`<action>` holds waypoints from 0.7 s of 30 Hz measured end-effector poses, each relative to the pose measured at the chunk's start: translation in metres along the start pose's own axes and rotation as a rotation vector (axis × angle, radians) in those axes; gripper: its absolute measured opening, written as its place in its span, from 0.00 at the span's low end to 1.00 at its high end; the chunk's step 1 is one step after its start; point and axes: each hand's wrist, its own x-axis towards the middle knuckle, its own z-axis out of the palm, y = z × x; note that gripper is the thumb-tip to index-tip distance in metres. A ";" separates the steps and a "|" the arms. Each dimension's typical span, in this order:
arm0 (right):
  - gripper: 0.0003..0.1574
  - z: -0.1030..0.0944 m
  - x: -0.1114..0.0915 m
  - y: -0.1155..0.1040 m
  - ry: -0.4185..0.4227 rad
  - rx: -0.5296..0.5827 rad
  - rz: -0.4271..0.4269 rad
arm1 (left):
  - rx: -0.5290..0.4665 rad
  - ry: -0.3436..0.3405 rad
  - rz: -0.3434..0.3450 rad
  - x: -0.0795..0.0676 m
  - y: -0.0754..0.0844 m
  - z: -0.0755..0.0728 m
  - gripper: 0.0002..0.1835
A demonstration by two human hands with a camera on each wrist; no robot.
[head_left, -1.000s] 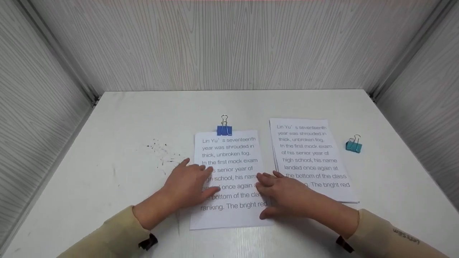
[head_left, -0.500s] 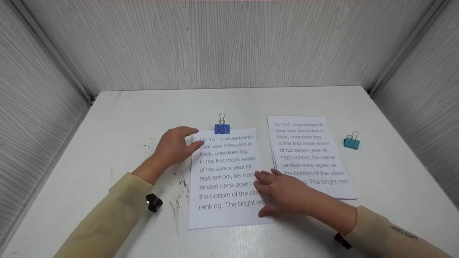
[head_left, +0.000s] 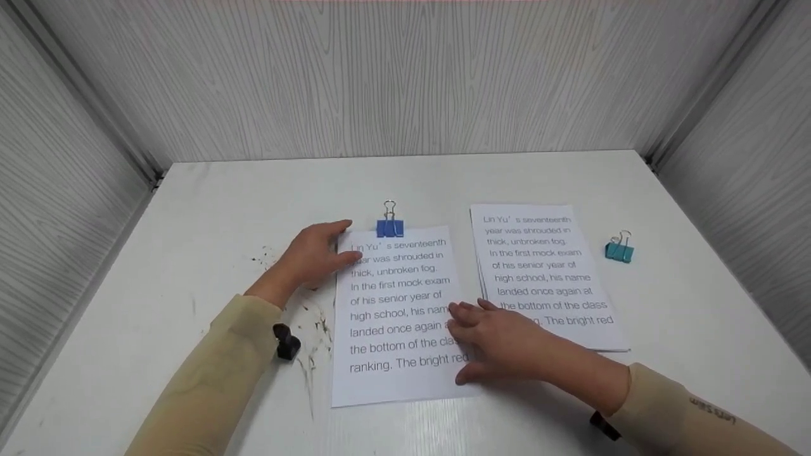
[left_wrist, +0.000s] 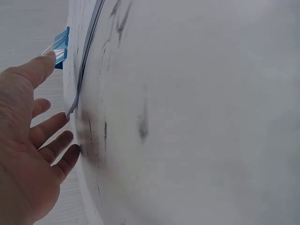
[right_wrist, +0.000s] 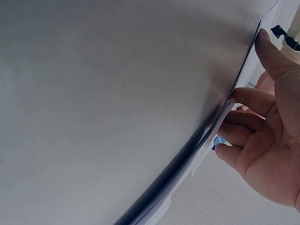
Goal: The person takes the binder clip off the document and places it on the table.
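A left stack of printed paper (head_left: pixel 402 389) lies flat in the middle of the table, with a blue binder clip (head_left: pixel 389 228) on its top edge, wire handles up. My left hand (head_left: pixel 312 254) is at this stack's upper left corner, thumb over the top sheet; the left wrist view shows its fingers loosely bent at the paper edge (left_wrist: pixel 85 58). My right hand (head_left: pixel 504 342) rests at the stack's lower right edge with relaxed fingers, its wrist side covering part of a second paper stack (head_left: pixel 532 253). In the right wrist view its fingertips touch the paper edges.
A teal binder clip (head_left: pixel 619 251) lies on the white table (head_left: pixel 241 196) right of the second stack. Dark scuff marks (head_left: pixel 310 342) show left of the first stack. Grained panels (head_left: pixel 405 76) wall the table at the back and sides.
My left hand has moved from the left stack's middle left side up to its upper left corner. The right hand has stayed in place, and both stacks and clips lie as before.
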 end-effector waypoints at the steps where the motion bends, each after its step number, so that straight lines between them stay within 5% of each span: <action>1: 0.54 0.000 0.000 0.000 0.003 0.000 -0.001 | 0.006 -0.002 0.003 0.000 -0.001 0.000 0.44; 7: 0.54 0.000 0.000 -0.001 -0.007 0.003 0.004 | 0.026 -0.003 0.025 0.002 -0.001 0.001 0.44; 12: 0.54 -0.002 0.000 -0.001 -0.026 0.027 0.013 | -0.049 0.000 0.015 0.002 0.001 0.001 0.44; 21: 0.53 -0.003 0.000 -0.002 -0.039 0.052 0.024 | -0.611 0.015 -0.118 0.004 0.002 -0.003 0.44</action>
